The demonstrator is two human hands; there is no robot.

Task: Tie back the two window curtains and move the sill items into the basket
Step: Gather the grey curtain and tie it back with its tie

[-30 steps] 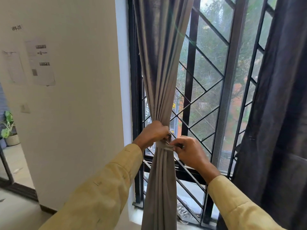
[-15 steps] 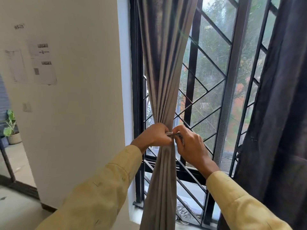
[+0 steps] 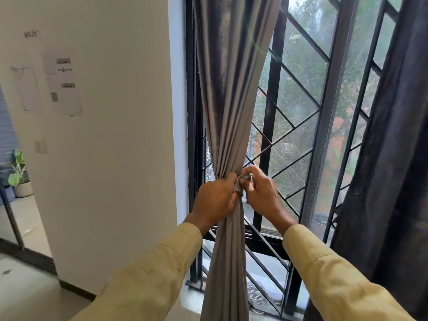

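The left grey curtain [image 3: 231,93] hangs gathered into a narrow bunch in front of the window. My left hand [image 3: 215,201] is closed around the bunch at its waist. My right hand [image 3: 260,193] pinches a thin grey tie strip [image 3: 239,185] that wraps the bunch just above my left fingers. The right curtain [image 3: 391,158] is dark and hangs loose along the right edge. No sill items or basket are in view.
A black diamond-pattern window grille [image 3: 289,126] stands behind the curtain. A white wall [image 3: 111,140] with paper notices [image 3: 62,82] is on the left. A potted plant [image 3: 19,179] sits beyond a doorway at far left.
Both hands have worked the tie strip around the bunch. My right hand rose from below the tie to level with my left hand and now pinches the strip's end.
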